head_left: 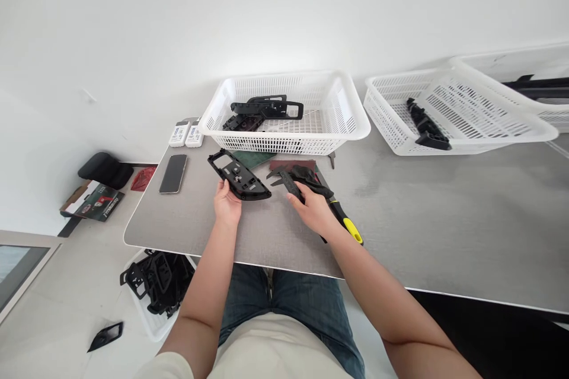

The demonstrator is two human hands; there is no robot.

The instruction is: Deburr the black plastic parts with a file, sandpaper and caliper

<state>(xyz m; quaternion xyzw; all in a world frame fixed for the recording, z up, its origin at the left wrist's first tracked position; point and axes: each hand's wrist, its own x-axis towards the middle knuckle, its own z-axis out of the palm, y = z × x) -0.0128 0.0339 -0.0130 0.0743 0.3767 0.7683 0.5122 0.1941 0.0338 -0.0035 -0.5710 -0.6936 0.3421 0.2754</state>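
Note:
My left hand point(227, 204) is closed on the lower left edge of a black plastic panel point(242, 179), which is tilted above the grey table. The panel has a rectangular opening at its upper left end. In my right hand point(313, 207) is a dark caliper point(288, 182), its jaws pointing left toward the panel without touching it. Under and beside the caliper lie a black crumpled item point(306, 174), a reddish-brown sheet point(280, 164) and a tool with a black and yellow handle point(351, 228). A green sheet point(255, 159) lies behind the panel.
A white basket point(284, 145) with black parts stands at the table's back. More white baskets point(400, 145) are at the right. A phone point(173, 174) and two white boxes point(179, 134) lie left. Below the table's left edge, a white bin point(153, 323) holds black parts.

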